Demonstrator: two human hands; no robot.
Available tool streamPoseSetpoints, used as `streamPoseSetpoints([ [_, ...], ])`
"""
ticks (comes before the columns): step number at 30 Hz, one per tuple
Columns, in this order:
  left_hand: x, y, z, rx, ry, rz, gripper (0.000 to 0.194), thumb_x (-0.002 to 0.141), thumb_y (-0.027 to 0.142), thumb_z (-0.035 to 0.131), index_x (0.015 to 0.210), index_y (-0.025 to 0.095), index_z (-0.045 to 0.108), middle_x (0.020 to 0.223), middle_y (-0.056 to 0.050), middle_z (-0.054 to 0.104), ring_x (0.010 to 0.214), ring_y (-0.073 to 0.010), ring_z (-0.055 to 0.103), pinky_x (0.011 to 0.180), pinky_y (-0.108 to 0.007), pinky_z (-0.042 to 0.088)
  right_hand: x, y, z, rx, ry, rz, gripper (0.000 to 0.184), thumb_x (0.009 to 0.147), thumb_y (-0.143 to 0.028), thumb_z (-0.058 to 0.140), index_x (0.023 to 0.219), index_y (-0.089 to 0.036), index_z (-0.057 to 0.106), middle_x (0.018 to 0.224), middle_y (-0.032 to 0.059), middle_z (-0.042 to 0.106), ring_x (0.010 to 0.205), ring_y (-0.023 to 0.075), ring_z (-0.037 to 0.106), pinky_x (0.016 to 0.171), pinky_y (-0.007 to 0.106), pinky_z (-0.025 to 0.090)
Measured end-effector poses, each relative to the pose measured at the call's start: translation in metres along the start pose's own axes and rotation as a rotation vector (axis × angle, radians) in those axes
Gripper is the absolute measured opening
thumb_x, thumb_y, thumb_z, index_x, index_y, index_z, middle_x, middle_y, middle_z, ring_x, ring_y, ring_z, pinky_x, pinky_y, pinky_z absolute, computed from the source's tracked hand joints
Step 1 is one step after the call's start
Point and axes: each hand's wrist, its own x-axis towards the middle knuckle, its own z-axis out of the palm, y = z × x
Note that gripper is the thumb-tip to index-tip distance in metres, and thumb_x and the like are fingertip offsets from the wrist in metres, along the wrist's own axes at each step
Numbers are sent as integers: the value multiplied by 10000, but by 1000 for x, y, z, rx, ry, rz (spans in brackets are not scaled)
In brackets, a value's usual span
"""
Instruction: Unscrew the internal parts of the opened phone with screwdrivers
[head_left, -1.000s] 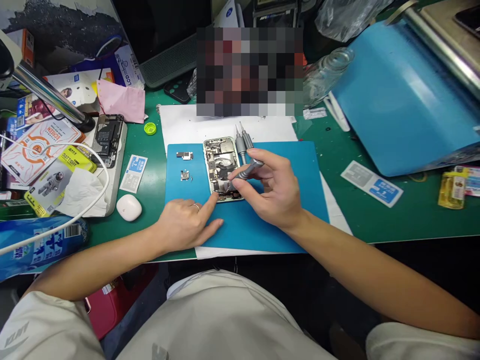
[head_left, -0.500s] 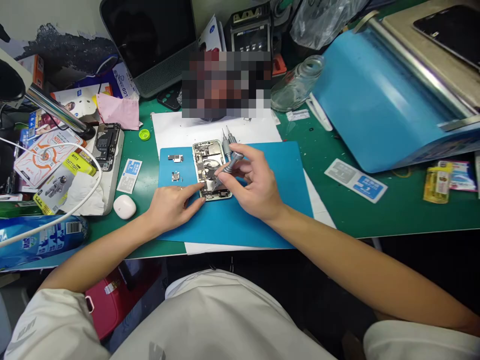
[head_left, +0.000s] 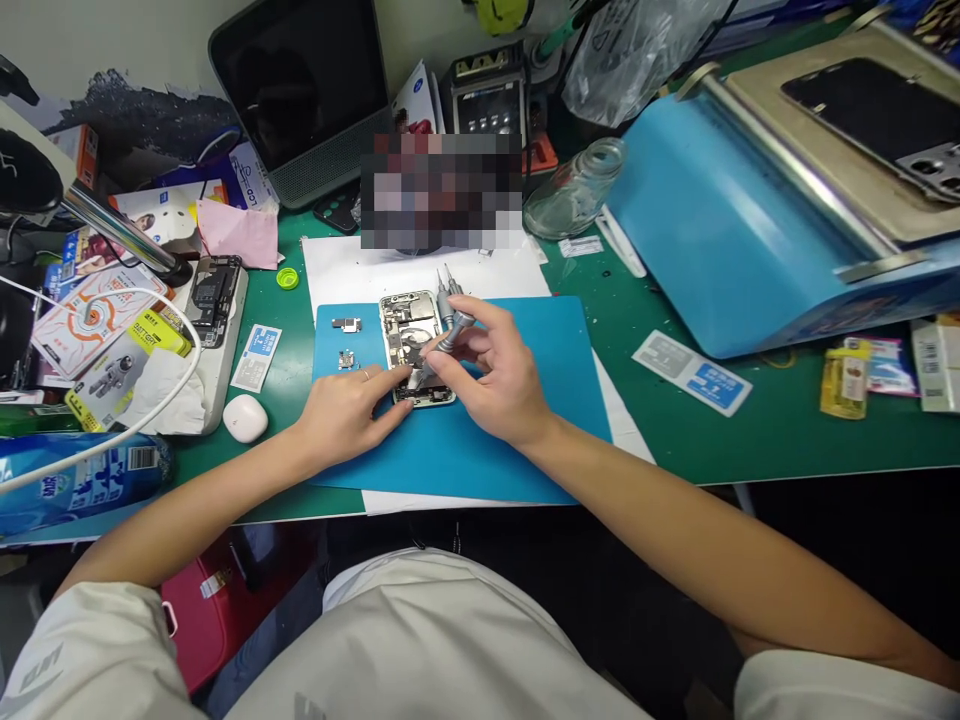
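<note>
An opened phone with its inner parts bare lies on a blue mat. My left hand rests at its lower left edge, index finger and thumb stretched apart and touching the frame. Above the phone's lower half, my right hand is closed around grey screwdrivers. Two of their thin tips point up and away, while another handle sits between thumb and fingers, angled down to the phone; its tip is hidden. Left of the phone lie a small metal part and another small part.
White paper lies under the mat. A white earbud case and a card are at left, beside stacked boxes. To the right are a glass jar, a long card and a blue-covered stand.
The view has shifted slightly, showing more of the right-hand stand. Both hands keep nearly the same places at the phone, and the right hand still holds the screwdrivers.
</note>
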Motion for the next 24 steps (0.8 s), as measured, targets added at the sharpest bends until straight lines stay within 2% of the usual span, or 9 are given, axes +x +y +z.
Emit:
streamPoseSetpoints([
  [6,2,1,1,-63,71,12,304,1002,377,532,1226,214,657,948,-33,681,794,-159,667,677,-258,466,0,0,-2,-26,5,3,503,928,-254,650,1392,-289,459,921,9,732,841,207,746,743,356,660],
  [12,1,0,-2,-77,149,111,194,990,281,520,1107,182,639,997,-64,672,898,-198,618,796,-310,485,-1,-1,-3,-59,-17,16,490,925,-246,649,1379,-274,470,888,0,720,786,182,729,697,321,634],
  [19,3,-1,4,-71,184,183,55,942,182,492,955,196,543,918,-72,656,819,-222,553,766,-365,456,-2,0,-3,-52,-49,70,495,927,-301,657,1382,-291,462,909,5,716,821,191,728,717,336,634],
  [24,3,0,5,-66,188,226,36,942,176,498,957,194,526,953,-82,664,825,-229,538,785,-383,462,-3,1,-3,-23,-45,93,504,931,-325,656,1391,-312,450,922,5,720,820,196,723,746,359,641],
])
